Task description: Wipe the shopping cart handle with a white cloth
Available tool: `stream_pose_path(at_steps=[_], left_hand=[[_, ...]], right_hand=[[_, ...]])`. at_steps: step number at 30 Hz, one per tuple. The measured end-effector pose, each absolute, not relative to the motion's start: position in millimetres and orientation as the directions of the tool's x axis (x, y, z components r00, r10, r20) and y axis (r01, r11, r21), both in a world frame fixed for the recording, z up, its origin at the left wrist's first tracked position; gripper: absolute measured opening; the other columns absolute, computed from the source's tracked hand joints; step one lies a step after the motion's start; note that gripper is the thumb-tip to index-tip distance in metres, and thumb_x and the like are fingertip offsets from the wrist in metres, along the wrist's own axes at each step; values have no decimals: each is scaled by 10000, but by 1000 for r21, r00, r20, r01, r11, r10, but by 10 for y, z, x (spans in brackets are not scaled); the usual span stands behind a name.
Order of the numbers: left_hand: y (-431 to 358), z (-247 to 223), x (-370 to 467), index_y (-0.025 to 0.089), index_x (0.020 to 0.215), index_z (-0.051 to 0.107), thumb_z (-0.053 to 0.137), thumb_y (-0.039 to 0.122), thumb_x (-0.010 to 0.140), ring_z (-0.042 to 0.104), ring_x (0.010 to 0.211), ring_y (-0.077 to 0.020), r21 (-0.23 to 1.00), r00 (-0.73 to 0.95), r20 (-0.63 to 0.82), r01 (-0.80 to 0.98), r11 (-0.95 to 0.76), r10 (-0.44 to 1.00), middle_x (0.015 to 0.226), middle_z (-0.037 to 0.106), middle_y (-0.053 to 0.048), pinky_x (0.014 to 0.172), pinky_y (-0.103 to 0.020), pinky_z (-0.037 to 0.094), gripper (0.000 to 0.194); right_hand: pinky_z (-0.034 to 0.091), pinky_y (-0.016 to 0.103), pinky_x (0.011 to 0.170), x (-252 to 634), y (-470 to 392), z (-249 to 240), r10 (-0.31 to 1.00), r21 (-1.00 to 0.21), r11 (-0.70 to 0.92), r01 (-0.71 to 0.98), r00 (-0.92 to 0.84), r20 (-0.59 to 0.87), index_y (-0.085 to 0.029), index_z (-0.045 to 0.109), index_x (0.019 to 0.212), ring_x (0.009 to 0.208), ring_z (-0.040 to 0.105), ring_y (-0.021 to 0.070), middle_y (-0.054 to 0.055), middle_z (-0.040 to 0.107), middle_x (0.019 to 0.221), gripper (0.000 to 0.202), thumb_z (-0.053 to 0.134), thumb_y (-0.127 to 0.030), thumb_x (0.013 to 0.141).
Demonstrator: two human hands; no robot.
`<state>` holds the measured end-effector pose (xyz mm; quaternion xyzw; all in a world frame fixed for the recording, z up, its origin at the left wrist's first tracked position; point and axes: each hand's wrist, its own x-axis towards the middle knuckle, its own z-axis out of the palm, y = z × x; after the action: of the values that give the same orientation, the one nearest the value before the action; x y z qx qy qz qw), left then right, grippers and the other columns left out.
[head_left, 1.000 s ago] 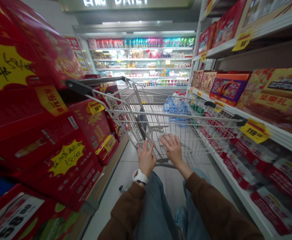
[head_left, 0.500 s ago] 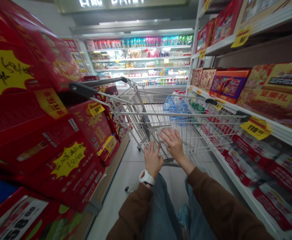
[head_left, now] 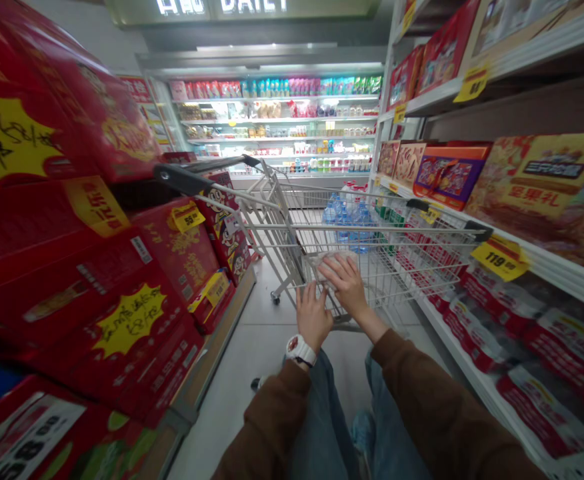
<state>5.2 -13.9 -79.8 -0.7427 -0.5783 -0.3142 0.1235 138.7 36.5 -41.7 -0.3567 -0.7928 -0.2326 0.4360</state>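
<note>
A wire shopping cart (head_left: 412, 230) stands sideways in front of me, its dark handle (head_left: 185, 180) toward the left. Inside the basket, behind the wires, lies a pale, clear-looking package (head_left: 326, 261) whose contents I cannot make out. My right hand (head_left: 343, 280) rests with spread fingers against the cart's near side, over the package. Just left of it, my left hand (head_left: 313, 313), with a white watch at the wrist, touches the lower wires, its fingers apart. Neither hand is closed round anything.
Red boxes (head_left: 172, 247) with yellow price signs are stacked on the left. A shelf (head_left: 537, 67) with gift boxes and bottle packs lines the right. Large water bottles (head_left: 359, 223) stand beyond the cart, before a lit cooler (head_left: 282, 120).
My left hand has shifted slightly right and down, closer to my right hand. The cart handle appears a little farther right. My right hand has barely moved.
</note>
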Motion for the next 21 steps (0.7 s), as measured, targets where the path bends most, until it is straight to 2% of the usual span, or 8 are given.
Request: stream_pose_path(at_steps=[5, 10, 14, 19, 21], left_hand=[[-158, -761, 141, 153, 1116, 690, 577, 136, 715, 400, 1423, -290, 173, 146, 605, 936, -308, 782, 1457, 519, -174, 1236, -524, 202, 417], [-191, -726, 210, 136, 1031, 712, 592, 143, 693, 388, 1431, -315, 154, 180, 578, 934, -323, 796, 1464, 505, -200, 1227, -551, 219, 358], [-223, -729, 229, 127, 1019, 713, 585, 131, 683, 378, 1439, -312, 141, 218, 562, 925, -352, 798, 1490, 481, -192, 1233, -551, 202, 360], [-202, -740, 281, 122, 1023, 714, 579, 141, 696, 382, 1438, -306, 144, 227, 566, 919, -366, 793, 1480, 491, -198, 1237, -529, 207, 354], [-199, -719, 286, 129, 1080, 700, 569, 136, 706, 394, 1431, -297, 141, 230, 569, 919, -369, 790, 1480, 495, -184, 1233, -527, 221, 397]], right_hand=[[312, 473, 1166, 1573, 301, -737, 380, 54, 636, 770, -373, 847, -247, 626, 1309, 1370, 453, 230, 39, 633, 1361, 639, 454, 25, 756], [300, 482, 1182, 1556, 274, -435, 357, 41, 647, 762, -349, 866, -251, 596, 1345, 1406, 413, 229, 35, 599, 1403, 701, 422, 42, 733], [293, 482, 1188, 1527, 346, -304, 322, 30, 650, 759, -312, 894, -249, 592, 1349, 1421, 396, 227, 38, 592, 1410, 716, 422, 53, 723], [326, 486, 1167, 1710, 383, -632, 352, 30, 659, 752, -343, 871, -248, 611, 1324, 1403, 426, 219, 45, 620, 1377, 730, 426, 55, 687], [344, 481, 1157, 1811, 360, -737, 384, 20, 658, 753, -358, 851, -241, 615, 1319, 1392, 441, 214, 47, 629, 1367, 742, 420, 55, 667]])
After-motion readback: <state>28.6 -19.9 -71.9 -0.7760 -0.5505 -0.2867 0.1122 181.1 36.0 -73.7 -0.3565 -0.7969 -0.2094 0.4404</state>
